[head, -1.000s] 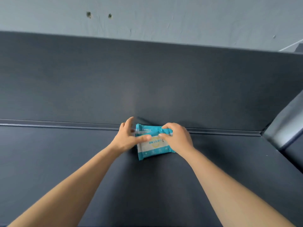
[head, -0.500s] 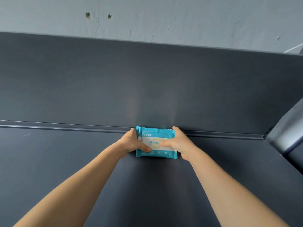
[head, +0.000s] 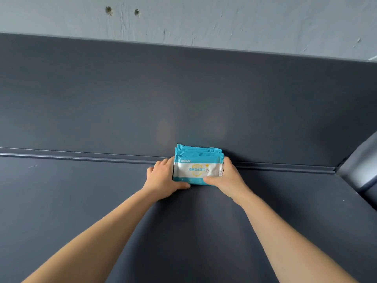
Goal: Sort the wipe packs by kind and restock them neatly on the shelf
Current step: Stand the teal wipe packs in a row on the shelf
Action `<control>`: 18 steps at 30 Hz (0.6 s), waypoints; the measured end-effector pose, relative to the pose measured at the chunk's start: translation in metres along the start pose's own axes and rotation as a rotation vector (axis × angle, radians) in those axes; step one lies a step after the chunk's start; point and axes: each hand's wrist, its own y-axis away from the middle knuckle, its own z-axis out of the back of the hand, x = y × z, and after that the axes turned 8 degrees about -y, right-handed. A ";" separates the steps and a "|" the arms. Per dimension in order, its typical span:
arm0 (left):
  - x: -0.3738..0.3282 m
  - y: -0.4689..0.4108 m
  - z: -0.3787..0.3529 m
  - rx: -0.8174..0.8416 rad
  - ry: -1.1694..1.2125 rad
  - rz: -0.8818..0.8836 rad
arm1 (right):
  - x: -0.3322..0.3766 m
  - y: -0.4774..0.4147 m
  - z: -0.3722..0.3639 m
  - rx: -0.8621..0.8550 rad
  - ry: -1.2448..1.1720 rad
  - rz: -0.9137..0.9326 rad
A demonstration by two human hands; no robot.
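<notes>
Teal-and-white wipe packs (head: 196, 167), flat glossy sachets with crimped ends, stand on edge in a short row on the matte dark-grey shelf (head: 81, 211), close against its smooth back panel (head: 142, 99). The left hand (head: 161, 180) curls round the row's left end and the right hand (head: 226, 178) round its right, with thumbs along the front pack's lower edge.

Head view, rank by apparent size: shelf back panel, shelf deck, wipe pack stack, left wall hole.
1. shelf back panel and shelf deck: both span the frame, too close to rank.
2. wipe pack stack.
3. left wall hole, smallest.
</notes>
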 end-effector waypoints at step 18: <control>-0.006 -0.010 -0.007 -0.108 -0.108 0.013 | -0.004 -0.007 -0.004 -0.226 0.439 0.067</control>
